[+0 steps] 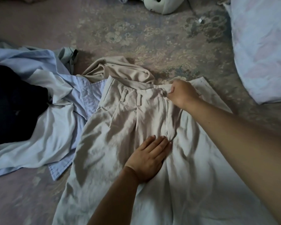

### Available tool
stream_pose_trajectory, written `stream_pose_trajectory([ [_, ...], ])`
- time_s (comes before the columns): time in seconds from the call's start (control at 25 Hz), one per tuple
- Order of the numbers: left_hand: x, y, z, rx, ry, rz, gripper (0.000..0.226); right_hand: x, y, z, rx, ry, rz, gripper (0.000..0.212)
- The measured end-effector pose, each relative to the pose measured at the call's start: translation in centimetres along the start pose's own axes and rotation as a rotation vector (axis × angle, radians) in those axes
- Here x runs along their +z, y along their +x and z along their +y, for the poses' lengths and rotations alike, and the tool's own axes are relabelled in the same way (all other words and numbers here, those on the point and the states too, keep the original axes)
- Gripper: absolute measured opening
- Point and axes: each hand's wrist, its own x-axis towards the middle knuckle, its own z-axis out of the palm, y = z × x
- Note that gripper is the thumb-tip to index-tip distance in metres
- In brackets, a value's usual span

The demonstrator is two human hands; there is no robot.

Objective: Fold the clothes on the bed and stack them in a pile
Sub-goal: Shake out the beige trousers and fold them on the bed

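Fingers (159, 143) flat on trousers (120, 127) — waistband pinched.

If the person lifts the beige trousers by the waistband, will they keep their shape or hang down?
The beige cloth trousers will probably hang limp: the fabric shows soft creases. They look light, since the right hand bunches the waistband easily. They should slide little while the left hand lies flat on them.

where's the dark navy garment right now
In the head view the dark navy garment lies at the far left edge of the bed, on the light blue shirt, left of the beige trousers.
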Motion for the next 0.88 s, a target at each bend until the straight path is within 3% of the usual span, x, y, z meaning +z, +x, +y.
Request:
stream_pose_trajectory([
  [0.08,-0.1,0.0,0.3,0.026,0.035,0.01,0.041,-0.1,-0.9,0.8,0.084,0.194,0.051,0.025],
  [0.2,-2.0,2.2,0.0,0.083,0.003,0.08,0.033,-1.2,-2.9,1.2,0.072,0.33,0.028,0.05],
  [0.24,-2.9,3.8,-0.7,0.01,-0.017,0.129,0.032,-1.6,-3.7,1.2,0.068,0.399,0.055,0.048],
  [0.36,-6.7,10.5,-3.3,-0.505,-0.123,0.249,0.037,-2.3,-7.3,1.8,0.078,0.612,0.112,0.041],
  [0.44,-8.7,13.9,-4.7,-0.728,-0.29,-0.059,0.043,-2.7,-9.7,2.3,0.088,0.696,0.13,0.04],
  [0.52,-10.1,15.5,-5.0,-0.818,-0.604,-0.282,0.032,-3.3,-11.3,2.6,0.137,0.746,0.139,0.026],
  [0.6,-11.5,15.7,-4.0,-0.872,-0.841,-0.25,0.015,-3.8,-12.1,2.7,0.27,0.915,0.138,0.009],
  [0.72,-13.4,14.5,-1.6,-0.971,-0.962,-0.233,0.012,-4.3,-13.3,2.5,0.497,1.311,0.052,0.011],
  [0.88,-14.6,12.8,0.3,-1.082,-1.063,-0.128,0.005,-4.8,-15.5,2.0,0.551,1.557,-0.071,0.007],
])
